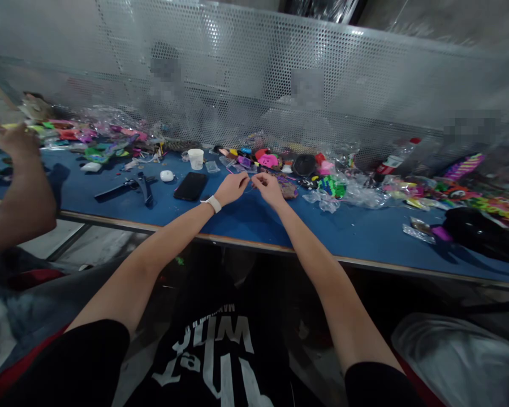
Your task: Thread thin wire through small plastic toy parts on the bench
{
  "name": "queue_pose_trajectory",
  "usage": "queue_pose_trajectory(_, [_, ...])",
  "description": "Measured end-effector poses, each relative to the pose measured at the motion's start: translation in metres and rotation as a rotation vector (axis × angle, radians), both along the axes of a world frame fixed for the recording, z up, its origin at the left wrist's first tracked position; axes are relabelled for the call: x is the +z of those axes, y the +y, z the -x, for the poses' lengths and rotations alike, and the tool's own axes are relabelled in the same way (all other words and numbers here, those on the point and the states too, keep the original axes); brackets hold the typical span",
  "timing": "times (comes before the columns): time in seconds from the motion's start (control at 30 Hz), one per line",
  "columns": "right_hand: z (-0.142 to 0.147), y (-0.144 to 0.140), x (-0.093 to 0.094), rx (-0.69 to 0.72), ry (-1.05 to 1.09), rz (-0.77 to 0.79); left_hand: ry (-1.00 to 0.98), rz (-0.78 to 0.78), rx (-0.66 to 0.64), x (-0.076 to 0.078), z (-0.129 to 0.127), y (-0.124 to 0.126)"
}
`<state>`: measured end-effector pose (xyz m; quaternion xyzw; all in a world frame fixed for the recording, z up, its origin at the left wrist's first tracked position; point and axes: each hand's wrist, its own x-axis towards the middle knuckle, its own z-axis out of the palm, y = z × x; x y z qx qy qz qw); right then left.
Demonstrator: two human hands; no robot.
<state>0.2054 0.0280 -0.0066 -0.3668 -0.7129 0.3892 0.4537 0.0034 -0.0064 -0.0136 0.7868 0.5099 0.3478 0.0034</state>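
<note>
Above the blue table (pixel 237 223), my left hand (pixel 233 188) and my right hand (pixel 268 187) meet fingertip to fingertip. Both are closed in a pinch. A faint thin strand (pixel 248 190) shows between and just below the fingertips; its kind is too small to make out. A pale band (pixel 214 203) circles my left wrist. Behind my right hand lies a brownish, multicoloured piece (pixel 288 188), partly hidden by the hand. To the left of my left hand a black phone (pixel 190 186) lies flat.
Left of the phone are a white earbud case (pixel 167 176) and a dark clamp-like tool (pixel 142 187). A white cup (pixel 195 159) stands behind. Colourful trinkets and plastic bags line the perforated metal panel (pixel 246 73). A bottle (pixel 396 158) stands right; another person's arm (pixel 29 198) reaches in left.
</note>
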Motion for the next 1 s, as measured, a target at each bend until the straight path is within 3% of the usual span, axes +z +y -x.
queue_pose_trajectory(0.2, [-0.004, 0.000, -0.003, -0.155, -0.172, -0.411, -0.146, 0.006, 0.008, -0.004, -0.001, 0.006])
queue_pose_trajectory(0.37, [0.002, 0.001, -0.010, -0.250, -0.327, -0.559, -0.193, -0.016, -0.038, -0.006, 0.000, 0.008])
queue_pose_trajectory(0.53, [0.006, -0.001, -0.013, -0.310, -0.421, -0.569, -0.200, -0.015, -0.048, -0.007, -0.001, 0.009])
queue_pose_trajectory(0.8, [0.004, 0.002, -0.016, -0.320, -0.311, -0.566, -0.223, -0.026, -0.065, -0.009, -0.002, 0.012])
queue_pose_trajectory(1.0, [0.006, 0.002, -0.016, -0.264, -0.185, -0.455, -0.215, -0.011, -0.091, -0.007, 0.001, 0.011])
